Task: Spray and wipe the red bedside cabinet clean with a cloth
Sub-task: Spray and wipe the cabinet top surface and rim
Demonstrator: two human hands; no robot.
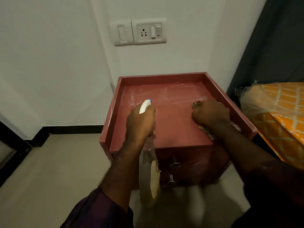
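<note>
Head view is looking down on the red bedside cabinet [172, 127], which is standing in a corner against the white wall, just beside an orange patterned bundle [273, 112]. The left hand [139, 122] is gripping the neck of a clear spray bottle [148, 171], fingers curled round the trigger end. The white-and-blue nozzle [145, 106] is pointing at the far part of the recessed top, where pale streaks [156, 94] are showing; aiming there is probably meant to wet the dirtiest patch. The bottle's body is hanging down in front of the drawer knobs [175, 165], so it is hanging clear of the surface being cleaned. The right hand [211, 112] is pressing on the top near the right rim, fingers bunched round a patterned cloth [207, 134] that is poking out ahead of the knuckles and trailing under the wrist. A balled grip like this is likely giving firm pressure for rubbing. Judging by the streaks, the near half is looking cleaner and the back half is awaiting wiping.
</note>
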